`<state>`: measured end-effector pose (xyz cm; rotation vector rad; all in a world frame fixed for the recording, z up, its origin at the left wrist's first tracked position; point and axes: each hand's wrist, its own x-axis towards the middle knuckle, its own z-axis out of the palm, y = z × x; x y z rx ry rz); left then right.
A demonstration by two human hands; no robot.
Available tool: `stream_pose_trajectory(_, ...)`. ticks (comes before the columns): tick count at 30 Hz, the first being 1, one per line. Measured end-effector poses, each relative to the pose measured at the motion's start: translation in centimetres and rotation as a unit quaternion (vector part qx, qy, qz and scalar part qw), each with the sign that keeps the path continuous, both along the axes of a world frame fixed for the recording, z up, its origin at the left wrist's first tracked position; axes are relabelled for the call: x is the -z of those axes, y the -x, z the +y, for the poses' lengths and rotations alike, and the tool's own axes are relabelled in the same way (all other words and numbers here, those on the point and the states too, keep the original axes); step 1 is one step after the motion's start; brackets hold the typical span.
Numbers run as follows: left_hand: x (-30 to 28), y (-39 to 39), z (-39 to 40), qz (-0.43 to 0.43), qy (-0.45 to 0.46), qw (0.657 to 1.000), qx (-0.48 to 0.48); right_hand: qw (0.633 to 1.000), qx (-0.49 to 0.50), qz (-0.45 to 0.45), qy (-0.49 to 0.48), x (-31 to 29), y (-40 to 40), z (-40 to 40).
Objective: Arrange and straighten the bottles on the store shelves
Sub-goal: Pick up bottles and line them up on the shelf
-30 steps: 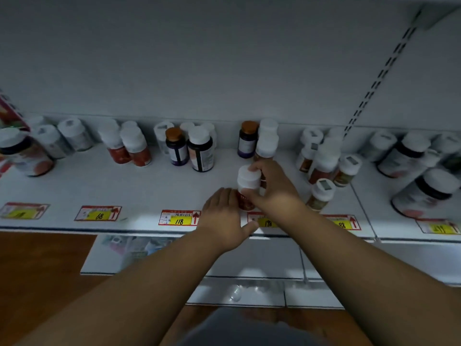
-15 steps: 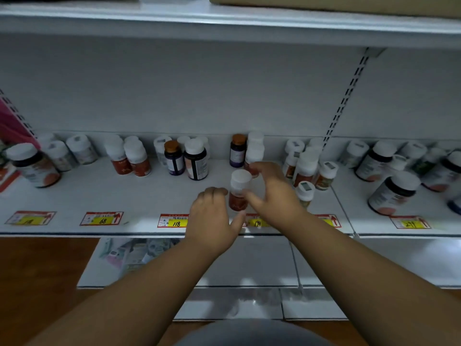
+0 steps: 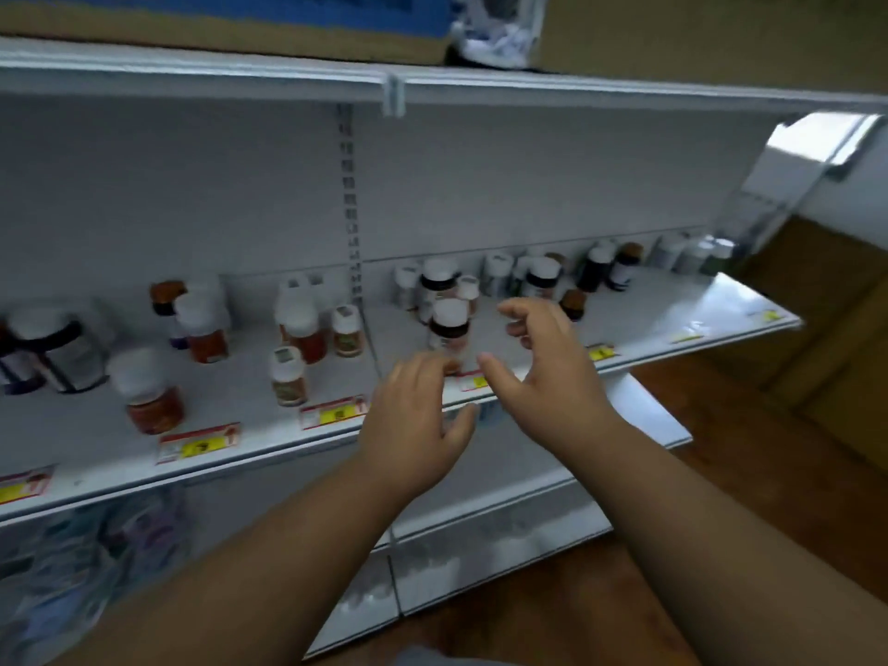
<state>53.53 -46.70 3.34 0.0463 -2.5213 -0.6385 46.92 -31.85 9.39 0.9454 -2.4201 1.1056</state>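
Both hands, left (image 3: 413, 425) and right (image 3: 548, 367), hover with loose, empty grips; a bottle (image 3: 449, 329) stands on the shelf (image 3: 672, 305) just beyond them.

One head view, close, tilted, looks forward and down at the shelf (image 3: 672, 329), running toward 2 o'clock.

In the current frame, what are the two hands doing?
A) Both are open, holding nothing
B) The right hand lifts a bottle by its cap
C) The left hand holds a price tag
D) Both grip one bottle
A: the left hand and right hand are spread with empty fingers either side of the white-capped bottle, which stands free on the shelf.
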Motion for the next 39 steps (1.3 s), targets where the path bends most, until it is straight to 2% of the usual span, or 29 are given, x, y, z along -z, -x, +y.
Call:
stream_pose_trajectory(6, 0.1, 7.7, 10.8, 0.001, -0.015, 0.998, 0.069, 0.997, 0.07, -0.03, 0.006, 0.3, 5.8, 11.0)
stream_pose_trajectory(14, 0.7, 20.1, 15.5, -0.03, -0.009, 0.989, 0.143, 0.991, 0.121, -0.054, 0.017, 1.8, 17.0, 15.7)
stream_pose_trajectory(21, 0.2, 29.4, 19.4, -0.047, -0.007, 0.987, 0.154, 0.986, 0.141, -0.092, 0.003, 1.7, 25.9, 20.0)
stream_pose_trajectory(23, 0.6, 31.9, 20.3, -0.051, -0.012, 0.99, 0.134, 0.986, 0.132, -0.106, 0.001, 2.3, 28.9, 20.7)
stream_pose_trajectory(28, 2.5, 37.7, 21.9, -0.054, -0.008, 0.997, 0.051, 0.997, 0.044, -0.063, -0.002, 4.3, 39.2, 21.2)
stream_pose_trajectory(32, 3.4, 40.6, 23.5, -0.087, -0.076, 0.992, -0.05, 0.994, -0.011, -0.096, -0.057, 6.0, 46.9, 20.8)
stream_pose_trajectory(36, 3.7, 41.8, 24.7, -0.093, -0.082, 0.986, -0.11, 0.983, -0.059, -0.11, -0.132, 8.2, 51.1, 19.8)
stream_pose_trajectory(39, 3.9, 41.0, 25.2, -0.1, -0.07, 0.982, -0.146, 0.979, -0.068, -0.139, -0.13, 10.0, 52.4, 19.3)
